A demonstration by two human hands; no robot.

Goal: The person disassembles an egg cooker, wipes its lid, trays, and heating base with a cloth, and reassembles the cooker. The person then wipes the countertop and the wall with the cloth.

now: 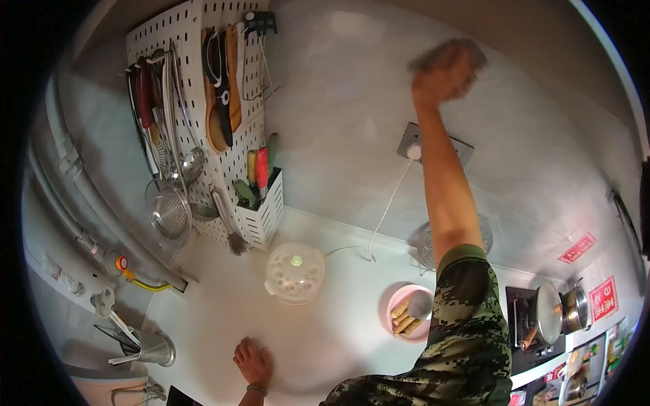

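Observation:
My right hand [447, 76] is stretched high against the grey wall [338, 101], above the wall socket [411, 141]. It is smeared by motion and presses what looks like a dark rag [472, 53] to the surface. My left hand [254, 361] rests palm down on the white counter [325, 338], fingers loosely apart, with nothing in it. Nearest to it on the counter is a round egg cooker [295, 273] with a see-through lid. Beside my right sleeve sits a pink bowl [399, 331] with rolled food and a spoon-like utensil, partly hidden by the sleeve.
A white pegboard [254, 125] holding knives, ladles and strainers stands at the back left. A white cord [386, 213] runs from the socket to the cooker. At the right are a stove [518, 331] and a pan [547, 314]. A metal utensil holder [159, 348] stands left.

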